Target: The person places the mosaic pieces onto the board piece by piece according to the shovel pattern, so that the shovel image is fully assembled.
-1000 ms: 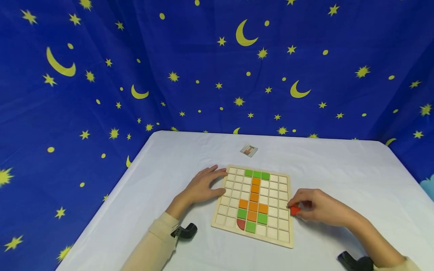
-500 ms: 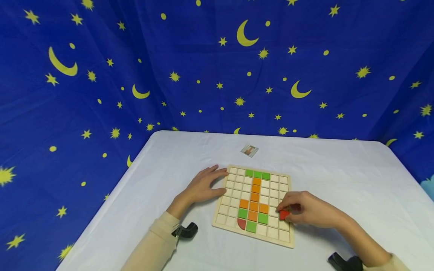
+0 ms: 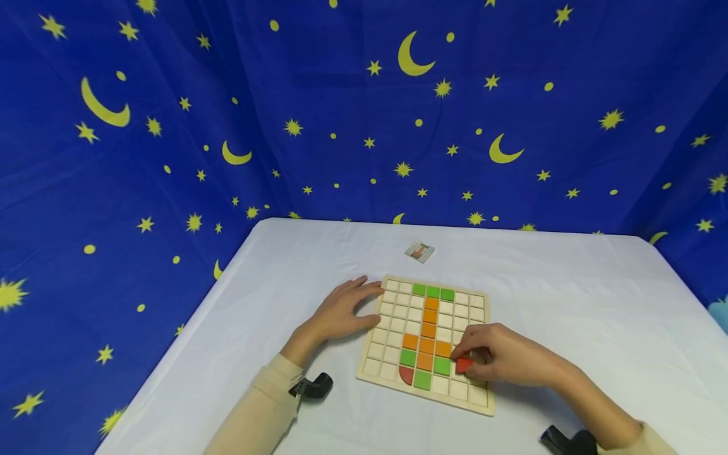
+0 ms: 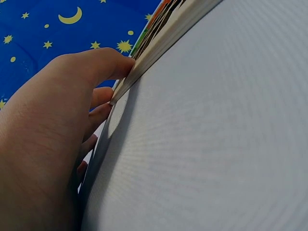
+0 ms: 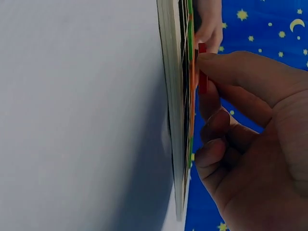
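A wooden grid board (image 3: 380,374) lies flat on the table, with green tiles (image 3: 422,380), orange tiles (image 3: 427,345) and a red quarter-round tile (image 3: 406,375) set in its squares. Between thumb and fingers my right hand (image 3: 503,354) pinches a flat red tile (image 3: 463,365) over the board's right part, beside a green tile; fingers hide part of its outline. In the right wrist view this red tile (image 5: 202,85) stands just off the board's face. My left hand (image 3: 341,313) rests at the board's left edge, its fingers spread and thumb touching the rim (image 4: 153,57).
A small printed card (image 3: 419,252) with a grid pattern lies beyond the board. White cloth (image 3: 307,253) covers the table. Behind it hangs a blue curtain (image 3: 341,95) with yellow moons and stars. Black wrist cameras (image 3: 315,386) sit on both wrists.
My right hand has carried the red tile leftward, from beside the board's right edge to above its squares. My left hand has stayed at the left edge.
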`<state>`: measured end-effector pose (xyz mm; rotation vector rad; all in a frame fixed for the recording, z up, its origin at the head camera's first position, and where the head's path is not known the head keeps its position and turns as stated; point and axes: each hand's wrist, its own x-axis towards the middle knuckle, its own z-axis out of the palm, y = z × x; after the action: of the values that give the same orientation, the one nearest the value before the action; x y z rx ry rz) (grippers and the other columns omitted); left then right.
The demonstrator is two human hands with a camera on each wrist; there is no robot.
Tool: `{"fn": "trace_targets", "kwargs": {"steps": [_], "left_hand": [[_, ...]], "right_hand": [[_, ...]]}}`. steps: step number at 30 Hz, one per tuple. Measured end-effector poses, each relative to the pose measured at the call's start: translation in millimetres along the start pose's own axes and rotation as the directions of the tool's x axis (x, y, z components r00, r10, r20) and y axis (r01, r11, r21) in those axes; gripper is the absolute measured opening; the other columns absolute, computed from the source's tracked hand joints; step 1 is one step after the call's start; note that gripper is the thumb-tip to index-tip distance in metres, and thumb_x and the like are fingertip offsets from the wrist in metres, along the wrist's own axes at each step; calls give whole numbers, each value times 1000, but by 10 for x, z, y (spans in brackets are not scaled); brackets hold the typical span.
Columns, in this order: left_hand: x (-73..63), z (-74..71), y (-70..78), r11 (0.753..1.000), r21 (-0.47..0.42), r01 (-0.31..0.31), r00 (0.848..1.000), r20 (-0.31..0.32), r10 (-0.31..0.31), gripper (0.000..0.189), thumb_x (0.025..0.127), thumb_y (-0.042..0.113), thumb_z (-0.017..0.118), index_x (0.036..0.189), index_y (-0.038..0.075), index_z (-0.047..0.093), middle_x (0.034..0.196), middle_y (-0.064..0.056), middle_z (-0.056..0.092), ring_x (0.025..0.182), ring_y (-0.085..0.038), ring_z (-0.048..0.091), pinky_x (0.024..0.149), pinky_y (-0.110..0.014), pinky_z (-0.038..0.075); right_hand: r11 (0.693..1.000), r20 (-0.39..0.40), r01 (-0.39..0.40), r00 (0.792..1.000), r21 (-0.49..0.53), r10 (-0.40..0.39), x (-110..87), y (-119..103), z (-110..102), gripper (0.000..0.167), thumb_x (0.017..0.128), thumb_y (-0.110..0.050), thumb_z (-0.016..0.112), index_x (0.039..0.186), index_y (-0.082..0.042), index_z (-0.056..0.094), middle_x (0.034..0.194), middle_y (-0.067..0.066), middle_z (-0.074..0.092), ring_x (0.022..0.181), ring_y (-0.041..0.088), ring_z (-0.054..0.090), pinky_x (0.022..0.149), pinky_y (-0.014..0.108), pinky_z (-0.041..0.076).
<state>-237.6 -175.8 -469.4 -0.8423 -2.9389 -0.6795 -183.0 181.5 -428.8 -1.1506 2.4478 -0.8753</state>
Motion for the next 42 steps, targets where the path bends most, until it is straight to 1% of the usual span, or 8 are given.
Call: {"fn": "trace_targets", "kwargs": {"steps": [8, 14, 18, 21, 25, 31, 37, 42], "left_hand": [[10, 2, -1, 1000, 4, 0, 1000, 1, 0, 61, 88, 57, 57, 142, 31, 48, 150, 15, 34, 143, -15, 19, 113, -42, 16], [6, -8, 19, 1000, -2, -4, 1000, 4, 4, 60, 89, 55, 58, 142, 29, 48, 150, 14, 35, 142, -17, 20, 113, -44, 17], [5, -11, 24, 1000, -1, 2, 1000, 7, -2, 61, 88, 55, 59, 142, 29, 48, 150, 13, 35, 142, -17, 20, 113, -43, 16], [5, -6, 18, 1000, 0, 1, 1000, 8, -1, 60, 88, 55, 59, 142, 29, 48, 150, 13, 36, 142, -18, 21, 113, -43, 17], [4, 0, 11, 1000, 1, -7, 1000, 5, 7, 60, 89, 55, 58, 142, 28, 48, 150, 12, 36, 142, -18, 21, 113, -43, 16], [6, 0, 6, 1000, 5, -7, 1000, 5, 7, 61, 89, 55, 58, 142, 29, 48, 151, 14, 35, 143, -17, 20, 114, -41, 15], [5, -2, 1, 1000, 4, -9, 1000, 0, 9, 60, 89, 54, 58, 142, 29, 48, 150, 12, 36, 143, -18, 20, 113, -45, 16], [3, -11, 5, 1000, 3, -6, 1000, 2, 6, 60, 89, 53, 59, 142, 29, 48, 150, 13, 36, 143, -18, 20, 114, -43, 16]], "right_hand": [[996, -2, 87, 996, -29, -87, 97, -160, 87, 17, 87, -26, 73, 103, -24, 73, 95, -17, 59, 76, 6, 53, 64, 20, 46], [994, 2, 88, 996, -67, -88, 115, -228, 145, 16, 86, -26, 73, 102, -26, 73, 97, -18, 59, 80, 6, 53, 69, 21, 46], [989, -4, 93, 996, -116, -94, 126, -282, 203, 14, 86, -29, 73, 100, -30, 72, 91, -20, 56, 77, 4, 51, 68, 21, 42], [977, -23, 138, 989, -160, -143, 132, -326, 248, 11, 87, -31, 73, 97, -30, 72, 87, -20, 54, 75, 3, 49, 66, 20, 40], [963, -51, 187, 978, -197, -200, 133, -373, 280, 8, 87, -30, 73, 95, -29, 72, 88, -20, 53, 74, 3, 48, 66, 18, 41], [963, -54, 169, 981, -210, -184, 132, -376, 287, 12, 85, -30, 74, 96, -29, 72, 91, -21, 54, 77, 2, 49, 69, 18, 42], [963, -53, 151, 985, -224, -167, 143, -359, 303, 13, 83, -29, 75, 96, -30, 71, 91, -23, 54, 78, 1, 49, 69, 20, 44], [967, -51, 130, 988, -217, -144, 152, -347, 301, 15, 83, -28, 75, 97, -30, 71, 93, -22, 54, 78, 2, 50, 70, 21, 43]]}}
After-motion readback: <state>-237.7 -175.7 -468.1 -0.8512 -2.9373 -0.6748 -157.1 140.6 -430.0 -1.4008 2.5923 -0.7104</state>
